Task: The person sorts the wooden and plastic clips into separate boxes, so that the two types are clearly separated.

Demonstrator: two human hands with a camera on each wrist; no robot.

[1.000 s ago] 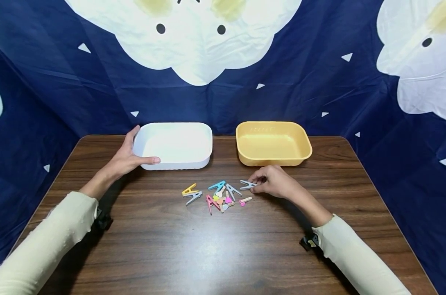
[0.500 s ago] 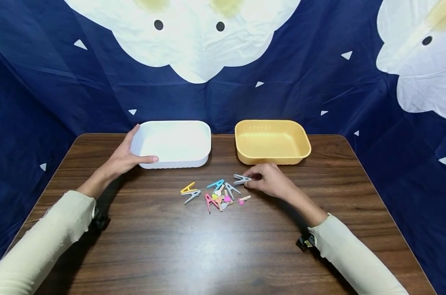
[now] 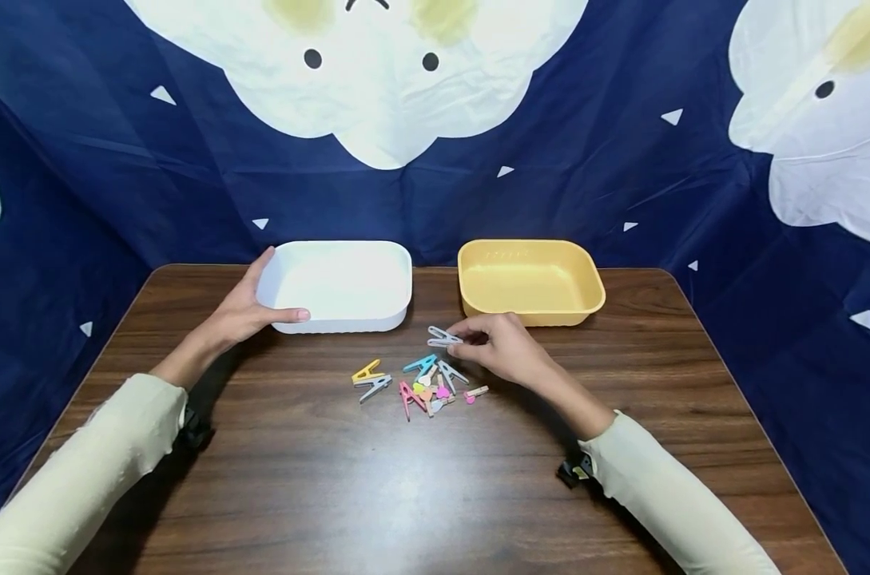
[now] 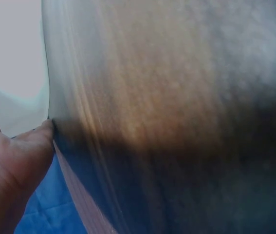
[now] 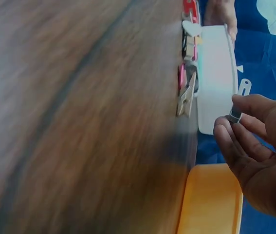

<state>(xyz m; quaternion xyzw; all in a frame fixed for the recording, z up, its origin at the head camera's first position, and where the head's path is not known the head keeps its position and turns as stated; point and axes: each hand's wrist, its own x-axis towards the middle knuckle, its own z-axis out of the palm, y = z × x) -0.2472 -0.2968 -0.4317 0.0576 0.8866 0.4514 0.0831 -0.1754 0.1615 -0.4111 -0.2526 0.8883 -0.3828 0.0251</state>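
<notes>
White tub (image 3: 341, 279) hasn't budged, upper left of centre, left hand (image 3: 244, 311) spread along its corner, not clenched. Right hand (image 3: 502, 343)'s drifted left since half a second ago, pinching the grey peg (image 3: 452, 341), now just below frame centre.

A staged tabletop corner, room type unclear; navy cloth (image 3: 449, 200) with white cloud-like shapes hangs around a wood-grain table (image 3: 442, 503).
</notes>
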